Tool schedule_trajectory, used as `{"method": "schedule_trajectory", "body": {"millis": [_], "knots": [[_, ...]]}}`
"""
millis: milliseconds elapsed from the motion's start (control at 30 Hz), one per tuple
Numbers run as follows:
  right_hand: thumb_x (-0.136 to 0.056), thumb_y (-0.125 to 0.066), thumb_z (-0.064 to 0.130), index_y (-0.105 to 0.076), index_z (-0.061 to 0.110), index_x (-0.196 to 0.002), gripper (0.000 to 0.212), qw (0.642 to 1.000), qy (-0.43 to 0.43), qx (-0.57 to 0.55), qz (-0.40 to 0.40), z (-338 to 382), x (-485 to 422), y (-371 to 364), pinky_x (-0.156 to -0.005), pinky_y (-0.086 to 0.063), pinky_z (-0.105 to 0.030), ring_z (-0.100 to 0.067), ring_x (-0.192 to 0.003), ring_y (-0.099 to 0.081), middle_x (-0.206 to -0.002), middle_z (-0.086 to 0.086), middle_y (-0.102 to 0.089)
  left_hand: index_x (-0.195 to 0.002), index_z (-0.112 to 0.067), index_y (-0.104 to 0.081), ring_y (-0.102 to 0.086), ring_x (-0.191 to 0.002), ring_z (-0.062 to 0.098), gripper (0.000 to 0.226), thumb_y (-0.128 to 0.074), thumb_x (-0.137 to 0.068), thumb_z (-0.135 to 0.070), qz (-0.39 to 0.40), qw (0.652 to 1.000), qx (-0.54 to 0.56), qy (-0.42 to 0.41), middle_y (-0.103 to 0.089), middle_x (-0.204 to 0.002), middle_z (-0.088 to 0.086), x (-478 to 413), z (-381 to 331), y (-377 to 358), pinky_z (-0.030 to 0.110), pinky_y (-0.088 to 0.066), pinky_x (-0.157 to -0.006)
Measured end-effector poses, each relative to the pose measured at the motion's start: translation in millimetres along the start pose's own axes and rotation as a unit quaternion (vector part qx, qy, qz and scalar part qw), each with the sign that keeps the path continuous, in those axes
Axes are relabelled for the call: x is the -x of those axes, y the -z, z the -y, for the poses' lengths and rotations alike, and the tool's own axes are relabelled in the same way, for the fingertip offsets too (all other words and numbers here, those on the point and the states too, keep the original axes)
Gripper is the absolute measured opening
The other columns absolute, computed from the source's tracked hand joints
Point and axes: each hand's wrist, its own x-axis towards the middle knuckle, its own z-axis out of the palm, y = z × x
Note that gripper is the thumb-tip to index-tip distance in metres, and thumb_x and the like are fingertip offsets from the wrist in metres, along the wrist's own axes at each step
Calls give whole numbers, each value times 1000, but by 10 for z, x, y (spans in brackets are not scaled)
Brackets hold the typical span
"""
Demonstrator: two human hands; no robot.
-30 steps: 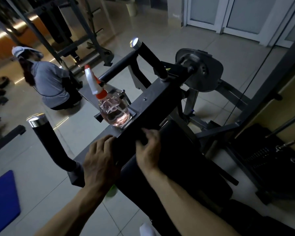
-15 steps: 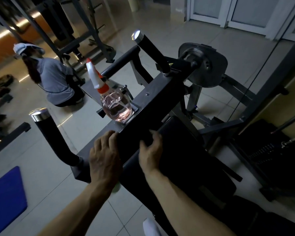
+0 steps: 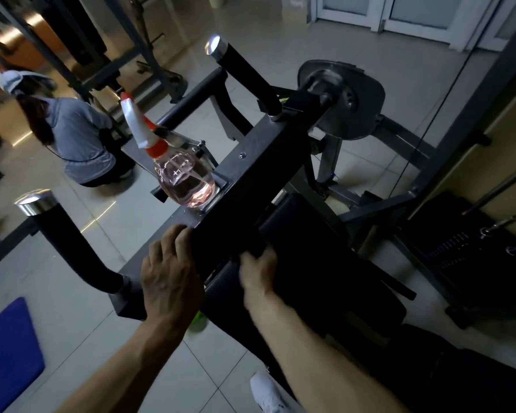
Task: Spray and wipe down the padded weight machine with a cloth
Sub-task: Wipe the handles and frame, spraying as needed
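Note:
The weight machine has a dark steel crossbar [image 3: 268,153] and a black pad [image 3: 316,257] running down to the right. My left hand [image 3: 169,278] lies over the pad's upper left corner with its fingers curled on the edge. A green scrap of cloth [image 3: 199,322] pokes out under its palm. My right hand [image 3: 258,271], blurred by motion, presses on the pad's top edge just to the right. A clear spray bottle [image 3: 188,181] of pink liquid, with a white and orange trigger head, stands upright on the frame beyond my left hand.
Two black grip handles with chrome caps [image 3: 46,222] [image 3: 239,73] stick up left and centre. A person in grey [image 3: 75,138] crouches on the tiled floor at left. A blue mat [image 3: 6,350] lies lower left, the weight stack [image 3: 465,245] is at right, and a white shoe [image 3: 265,391] is below.
My right hand has slid a little down and right along the pad's top edge and is now blurred. My left hand has barely shifted. The bottle has stayed put.

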Motion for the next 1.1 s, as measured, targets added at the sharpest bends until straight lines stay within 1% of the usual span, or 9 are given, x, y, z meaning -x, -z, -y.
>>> {"method": "schedule_trajectory", "body": {"millis": [133, 267, 400, 533, 667, 867, 933, 1033, 1100], "knots": [[-93, -69, -3, -67, 20, -97, 24, 995, -39, 21, 93, -397, 282, -26, -72, -58, -24, -14, -84, -73, -91, 2, -72, -141, -7, -49, -51, -113, 39, 86, -92, -67, -16, -3, 1000, 1, -22, -51, -141, 17, 40, 79, 11, 52, -50, -83], [-95, -61, -5, -61, 8, -128, 35, 997, 69, 3, -43, 287, -235, 42, -78, -47, -9, -23, -109, -68, -119, 0, -62, -142, -5, -50, -50, -112, 41, 89, -92, -63, -13, -14, 1000, 7, -25, -51, -141, 20, 42, 74, 17, 55, -50, -83], [-93, -63, -3, -54, 27, -90, 31, 980, 184, 35, -67, 647, -358, -6, -76, -57, -22, -11, -87, -64, -107, -3, -62, -142, -5, -49, -48, -114, 41, 91, -91, -61, -6, -22, 1000, 4, -19, -50, -141, 20, 60, 33, -12, 56, -48, -85], [-93, -71, 12, -62, 28, -111, 26, 954, 247, 166, 21, -183, 28, -11, -79, -53, -13, -2, -100, -61, -114, 10, -56, -145, -5, -48, -46, -120, 41, 94, -91, -62, -7, -15, 1000, -7, -17, -48, -145, 19, 69, 47, -48, 52, -41, -91], [-83, -76, 1, -69, 21, -107, 32, 924, 296, 220, 102, -411, 150, 37, -92, -54, -20, -1, -103, -60, -112, 9, -56, -147, -8, -46, -49, -121, 40, 88, -89, -70, -10, -10, 1000, -7, -17, -48, -146, 16, 82, 65, -40, 52, -46, -91], [-88, -70, 1, -60, 35, -95, 36, 935, 329, 130, -2, 524, -288, -45, -79, -48, -5, -7, -105, -57, -122, 1, -53, -147, -7, -48, -50, -120, 39, 91, -89, -66, -4, -5, 1000, -13, -13, -49, -146, 18, 82, 70, -57, 54, -50, -89], [-92, -67, 12, -63, 36, -97, 25, 922, 362, 133, -39, 534, -276, -126, -81, -51, -10, -8, -106, -55, -121, 0, -50, -146, -6, -48, -51, -120, 39, 93, -90, -64, -5, -2, 1000, -12, -10, -50, -146, 18, 81, 82, -57, 54, -52, -88], [-90, -70, 14, -70, 22, -115, 27, 886, 401, 234, 9, -11, -79, -130, -94, -56, -27, -12, -116, -54, -130, 1, -49, -148, -7, -46, -51, -123, 38, 94, -91, -65, -9, 5, 1000, -6, -10, -49, -148, 16, 66, 135, -65, 52, -51, -92], [-87, -75, 5, -70, 23, -125, 42, 854, 434, 276, 78, -424, 105, -67, -99, -53, -25, -19, -122, -57, -134, 2, -50, -150, -9, -45, -50, -125, 36, 90, -89, -71, -14, 9, 1000, 0, -22, -48, -150, 14, 62, 163, -50, 48, -52, -94]]}}
